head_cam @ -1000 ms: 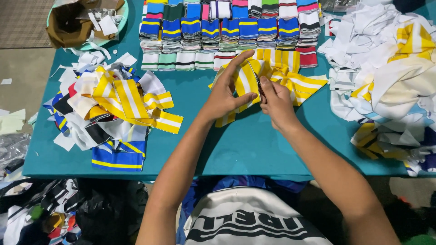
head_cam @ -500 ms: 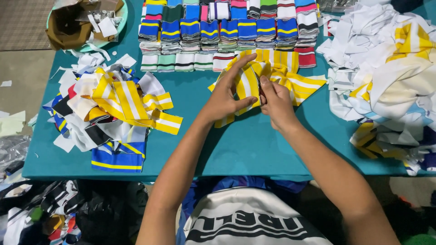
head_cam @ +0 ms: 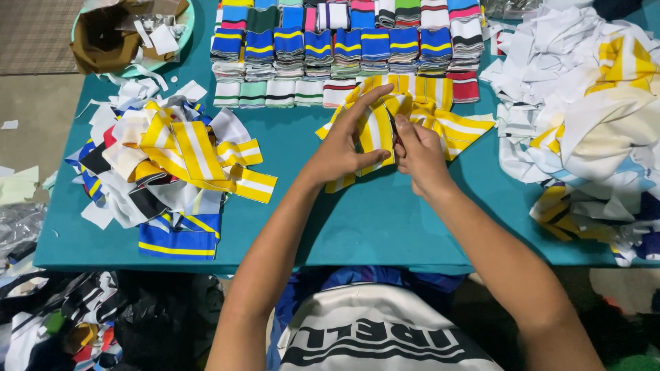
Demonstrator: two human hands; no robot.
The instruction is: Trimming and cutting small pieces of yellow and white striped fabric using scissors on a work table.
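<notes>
Left hand [head_cam: 342,148]: grip flat, pinning yellow-striped cloth [head_cam: 440,124].
Right hand [head_cam: 421,154]: clenched on small cutter [head_cam: 394,132].
Cloth: soft, light; hold beside grip.

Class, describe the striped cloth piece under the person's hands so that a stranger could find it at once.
Start at the teal table, then find the rows of folded striped bands along its far edge. Just in front of them lies the yellow-and-white striped piece, pressed by the left hand and right hand; unlike its neighbours, it is spread out, not stacked.
</notes>
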